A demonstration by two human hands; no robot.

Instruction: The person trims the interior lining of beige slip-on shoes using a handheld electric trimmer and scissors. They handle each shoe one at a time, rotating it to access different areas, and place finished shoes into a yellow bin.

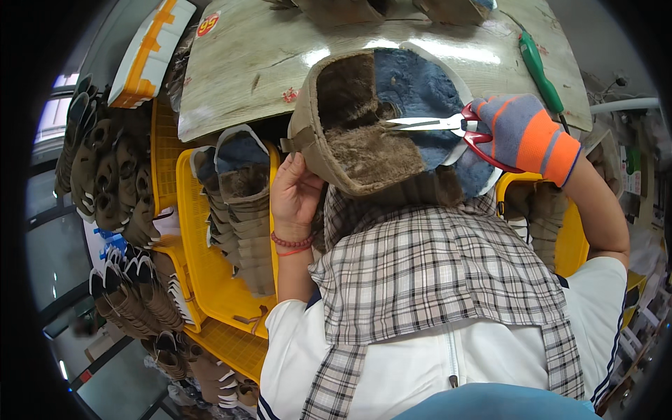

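Note:
A brown boot upper (308, 140) with brown and blue furry lining is spread wide in front of me, over my checked apron. My bare left hand (294, 192) pinches its lower left edge, with thumb and fingers closed on the rim. In an orange and grey glove, my right hand (521, 136) grips the red handles of a pair of scissors (427, 124). The blades point left over the inside of the upper, near the seam where the brown and blue linings meet. Whether they touch the lining is hard to tell.
A pale wood-patterned table (238, 77) lies ahead, with a green-handled tool (537, 66) at its right. Yellow crates (203, 259) holding stacked uppers (245, 224) stand left; another yellow crate (575, 238) is at right. A white foam box (150, 52) with orange tape sits far left.

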